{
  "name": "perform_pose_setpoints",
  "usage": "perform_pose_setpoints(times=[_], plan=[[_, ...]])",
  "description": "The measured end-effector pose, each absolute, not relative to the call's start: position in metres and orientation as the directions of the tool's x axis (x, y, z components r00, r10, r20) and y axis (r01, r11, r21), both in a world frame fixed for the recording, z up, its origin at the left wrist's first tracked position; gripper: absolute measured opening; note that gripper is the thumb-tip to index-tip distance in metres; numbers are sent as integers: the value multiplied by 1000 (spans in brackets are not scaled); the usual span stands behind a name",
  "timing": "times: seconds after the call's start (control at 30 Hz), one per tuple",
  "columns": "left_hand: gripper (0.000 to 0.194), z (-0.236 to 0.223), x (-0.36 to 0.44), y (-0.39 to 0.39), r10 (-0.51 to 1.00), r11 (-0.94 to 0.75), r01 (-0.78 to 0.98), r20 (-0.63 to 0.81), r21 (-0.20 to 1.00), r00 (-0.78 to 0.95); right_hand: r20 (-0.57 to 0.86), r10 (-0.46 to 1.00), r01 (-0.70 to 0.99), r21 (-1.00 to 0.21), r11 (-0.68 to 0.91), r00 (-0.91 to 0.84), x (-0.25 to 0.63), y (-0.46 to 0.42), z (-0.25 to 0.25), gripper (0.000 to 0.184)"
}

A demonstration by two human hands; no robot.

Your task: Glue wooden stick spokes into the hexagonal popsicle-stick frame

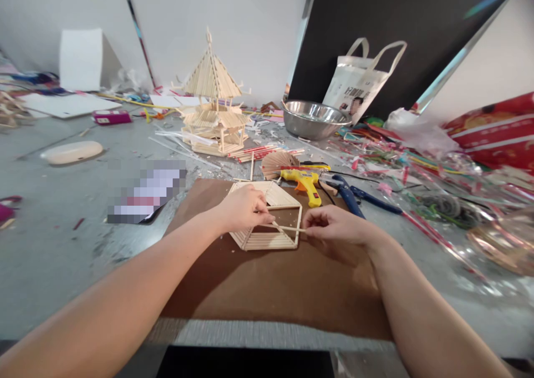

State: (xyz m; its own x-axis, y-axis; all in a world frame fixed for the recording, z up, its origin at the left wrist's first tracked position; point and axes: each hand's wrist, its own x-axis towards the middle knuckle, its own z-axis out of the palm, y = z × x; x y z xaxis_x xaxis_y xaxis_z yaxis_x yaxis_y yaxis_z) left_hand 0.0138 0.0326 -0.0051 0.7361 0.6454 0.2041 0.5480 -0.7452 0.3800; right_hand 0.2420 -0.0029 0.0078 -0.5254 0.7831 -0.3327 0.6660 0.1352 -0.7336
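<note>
A hexagonal frame of thin wooden sticks (pixel 271 243) lies on a brown board (pixel 250 289); some of its wedges are filled with rows of sticks, others open. My left hand (pixel 247 208) reaches over the frame's left side, thumb and fingers pinched together. Past the right edge, my right hand (pixel 336 223) pinches one end of a thin wooden stick (pixel 291 229). That stick crosses the frame's open part towards my left fingertips, which close on it near the centre. A yellow glue gun (pixel 306 183) lies just behind my right hand.
Behind the board stands a stick-built pagoda (pixel 214 100). Blue-handled pliers (pixel 354 194) lie right of the glue gun. A metal bowl (pixel 315 119), white bag (pixel 359 83) and loose plastic strips (pixel 417 167) sit further right. Leftward are a phone (pixel 148 194) and white case (pixel 73 152).
</note>
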Motion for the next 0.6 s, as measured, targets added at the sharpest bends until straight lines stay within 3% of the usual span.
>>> perform_pose_setpoints(times=[0.33, 0.6], plan=[[32, -11, 12, 37, 639, -667, 572, -27, 477, 768, -201, 842, 696, -673, 253, -501, 236, 0, 0, 19], [33, -5, 15, 32, 683, -620, 663, -126, 419, 719, -228, 837, 699, -677, 231, -498, 239, 3, -5, 18]])
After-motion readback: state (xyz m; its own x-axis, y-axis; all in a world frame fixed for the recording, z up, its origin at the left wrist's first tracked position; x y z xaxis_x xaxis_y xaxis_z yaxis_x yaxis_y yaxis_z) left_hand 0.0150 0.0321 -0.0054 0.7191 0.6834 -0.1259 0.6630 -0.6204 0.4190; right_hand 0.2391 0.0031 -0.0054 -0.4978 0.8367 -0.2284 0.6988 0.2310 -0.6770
